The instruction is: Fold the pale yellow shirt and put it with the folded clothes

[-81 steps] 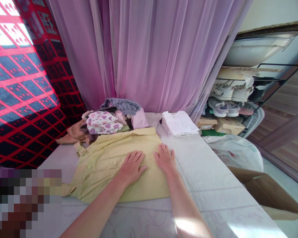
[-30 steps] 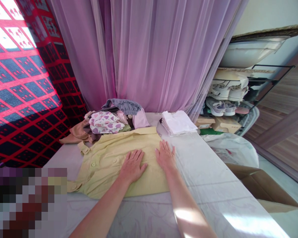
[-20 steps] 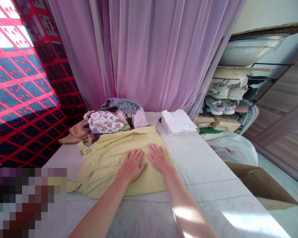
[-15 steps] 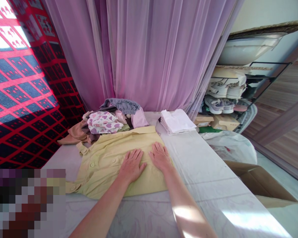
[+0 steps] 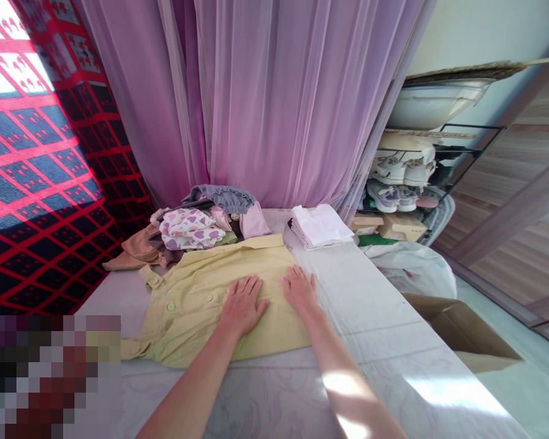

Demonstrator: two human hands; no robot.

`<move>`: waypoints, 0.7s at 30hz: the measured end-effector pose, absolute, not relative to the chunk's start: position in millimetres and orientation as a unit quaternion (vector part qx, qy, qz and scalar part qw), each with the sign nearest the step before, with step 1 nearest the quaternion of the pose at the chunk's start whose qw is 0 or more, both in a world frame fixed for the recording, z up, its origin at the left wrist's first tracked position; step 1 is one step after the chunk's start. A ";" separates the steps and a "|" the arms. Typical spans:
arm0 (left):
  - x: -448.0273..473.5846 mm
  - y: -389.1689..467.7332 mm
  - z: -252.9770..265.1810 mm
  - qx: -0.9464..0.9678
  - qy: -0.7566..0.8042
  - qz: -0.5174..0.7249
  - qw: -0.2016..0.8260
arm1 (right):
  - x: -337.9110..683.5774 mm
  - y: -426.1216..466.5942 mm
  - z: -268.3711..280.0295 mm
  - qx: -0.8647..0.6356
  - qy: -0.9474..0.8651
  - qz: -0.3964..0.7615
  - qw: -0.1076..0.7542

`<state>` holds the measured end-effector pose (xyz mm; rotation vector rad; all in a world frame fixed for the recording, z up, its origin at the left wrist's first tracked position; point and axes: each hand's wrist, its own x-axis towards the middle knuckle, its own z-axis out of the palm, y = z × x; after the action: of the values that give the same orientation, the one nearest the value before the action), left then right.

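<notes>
A yellow buttoned garment with strap-like tabs (image 5: 183, 323) lies spread across the pale tabletop (image 5: 265, 396). Flat on its middle rests my left hand (image 5: 243, 305), fingers stretched out. My right hand (image 5: 301, 291) also lies flat, at the garment's right edge, with its fingers extended. Behind the garment is a loose heap of clothes, including a white piece with purple hearts (image 5: 192, 228) and a grey ruffled piece (image 5: 224, 198). A folded white stack (image 5: 322, 225) sits at the back right, apart from both hands.
Purple curtains (image 5: 274, 103) hang behind the table, and a red and black patterned cloth (image 5: 41, 183) hangs at the left. On the right are a rack with shoes (image 5: 393, 196), a plastic bag (image 5: 409, 268) and an open cardboard box (image 5: 466, 332). A pixelated patch covers the lower left.
My right hand has slid slightly right, toward the garment's edge. My left hand stays in place on the cloth. The view has turned a little to the right.
</notes>
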<state>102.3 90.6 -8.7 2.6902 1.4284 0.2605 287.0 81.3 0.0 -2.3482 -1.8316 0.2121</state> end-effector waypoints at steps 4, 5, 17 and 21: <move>102.1 91.4 -9.9 0.879 0.467 0.085 0.040 | 278.4 59.7 2.0 -0.737 -0.667 0.050 0.094; 101.9 91.6 -10.6 0.880 0.466 0.086 0.038 | 275.7 55.5 1.3 -0.726 -0.678 0.055 0.097; 101.6 92.0 -8.9 0.884 0.460 0.086 0.025 | 288.8 42.7 -6.5 -0.786 -0.609 0.077 0.075; 102.1 92.1 -8.8 0.882 0.463 0.085 0.030 | 286.6 39.0 -1.5 -0.784 -0.611 0.053 0.095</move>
<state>102.1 92.1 -8.8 2.7193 1.4265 0.2622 286.6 39.0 -1.5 -2.3240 -1.8126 0.1562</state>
